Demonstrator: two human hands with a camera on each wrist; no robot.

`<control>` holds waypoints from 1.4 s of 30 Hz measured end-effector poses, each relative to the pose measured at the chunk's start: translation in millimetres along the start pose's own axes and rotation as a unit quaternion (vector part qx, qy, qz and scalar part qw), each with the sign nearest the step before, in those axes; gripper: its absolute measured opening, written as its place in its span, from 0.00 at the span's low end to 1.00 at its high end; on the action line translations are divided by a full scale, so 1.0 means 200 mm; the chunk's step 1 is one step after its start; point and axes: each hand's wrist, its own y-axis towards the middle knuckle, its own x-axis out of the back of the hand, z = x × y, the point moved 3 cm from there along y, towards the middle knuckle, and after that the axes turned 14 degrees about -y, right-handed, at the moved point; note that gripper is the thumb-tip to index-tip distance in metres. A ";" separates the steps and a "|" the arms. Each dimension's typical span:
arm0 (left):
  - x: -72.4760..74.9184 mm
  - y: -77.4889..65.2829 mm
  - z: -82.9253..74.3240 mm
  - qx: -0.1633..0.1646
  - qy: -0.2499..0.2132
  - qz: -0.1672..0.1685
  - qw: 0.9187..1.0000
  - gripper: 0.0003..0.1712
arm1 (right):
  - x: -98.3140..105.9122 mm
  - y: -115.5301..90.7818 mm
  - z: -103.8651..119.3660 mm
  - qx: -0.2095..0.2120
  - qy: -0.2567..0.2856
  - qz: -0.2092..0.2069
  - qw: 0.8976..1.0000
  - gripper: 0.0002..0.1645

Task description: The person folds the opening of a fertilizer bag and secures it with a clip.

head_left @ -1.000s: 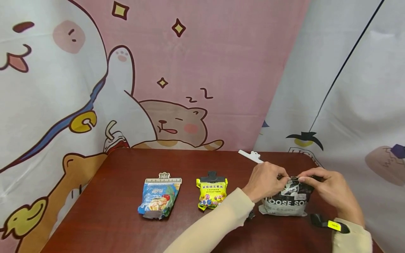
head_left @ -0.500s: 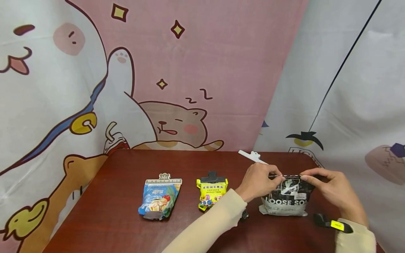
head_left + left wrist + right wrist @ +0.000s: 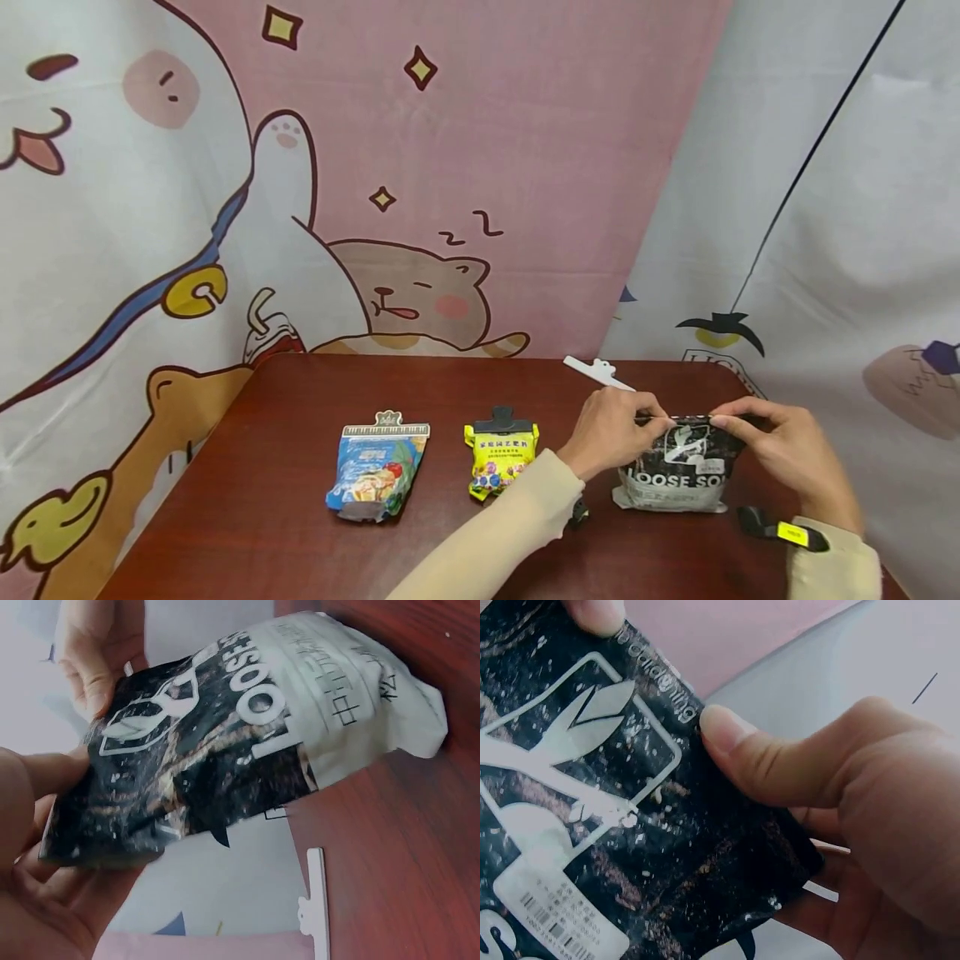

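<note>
A black and white soil bag (image 3: 678, 467) printed "LOOSE SO…" stands on the table at the right, its top edge drawn straight. My left hand (image 3: 615, 429) pinches the left part of that top edge. At the right part, my right hand (image 3: 787, 446) pinches it between thumb and fingers. The right wrist view shows the right thumb (image 3: 772, 761) flat on the bag's dark front (image 3: 697, 825), beside a barcode label. In the left wrist view the bag (image 3: 225, 727) slants across, with the left fingers behind it. A white clip (image 3: 597, 372) lies behind the left hand.
On the dark red table (image 3: 285, 550), a blue food pouch (image 3: 378, 471) wears a piano-patterned clip (image 3: 386, 429). Beside it lies a yellow packet (image 3: 501, 458) with a black clip (image 3: 504, 421). A small dark object (image 3: 579, 511) shows by the left sleeve. A printed cloth (image 3: 525, 167) hangs behind.
Over the second, both hands have spread a little apart along the bag's top edge, pulling it straight. More of the bag's front shows. The last half second brings hardly any movement.
</note>
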 end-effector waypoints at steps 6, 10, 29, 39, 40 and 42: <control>0.01 -0.02 0.04 0.018 -0.061 0.014 0.998 0.06 | -0.02 0.00 -0.03 -0.017 0.030 0.018 0.999 0.14; 0.02 -0.02 0.05 0.019 -0.080 0.010 0.997 0.06 | -0.02 0.00 -0.05 -0.017 0.031 0.006 0.999 0.13; 0.05 -0.07 0.13 0.072 -0.206 0.026 0.976 0.08 | -0.05 0.00 -0.07 -0.044 0.047 0.005 0.998 0.16; 0.04 -0.08 0.12 0.082 -0.209 -0.005 0.975 0.08 | -0.05 -0.01 -0.09 -0.029 0.038 -0.059 0.997 0.08; 0.04 -0.08 0.12 0.081 -0.209 -0.006 0.974 0.08 | -0.04 -0.01 -0.08 -0.029 0.036 -0.063 0.997 0.08; 0.05 -0.08 0.12 0.086 -0.211 -0.007 0.974 0.08 | -0.04 -0.01 -0.08 -0.033 0.033 -0.064 0.997 0.09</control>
